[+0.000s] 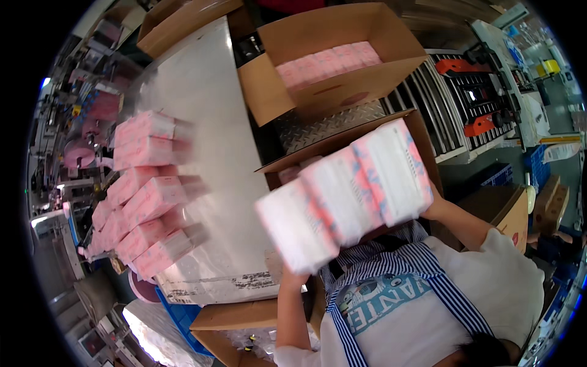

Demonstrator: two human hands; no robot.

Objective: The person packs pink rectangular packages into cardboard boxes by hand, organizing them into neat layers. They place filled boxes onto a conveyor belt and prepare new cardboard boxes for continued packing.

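Between my two hands I carry a row of white and pink tissue packs (345,205), pressed together side by side and slightly blurred. My left hand (295,276) closes on the row's near left end, its fingers mostly hidden behind the pack. Gripping the opposite end is my right hand (435,203), also partly covered. The row is held tilted over an open cardboard box (428,137), where a little pink packaging shows at the left inside. Left of me, several more pink packs (153,196) lie in stacks on a shiny metal table (226,183).
A second open carton (354,92) with a row of pink packs inside stands beyond. To its right runs a roller conveyor (422,104) with orange brackets (480,125). Near my left arm is a cardboard box (238,315) with clear plastic. Another carton (501,208) stands at right.
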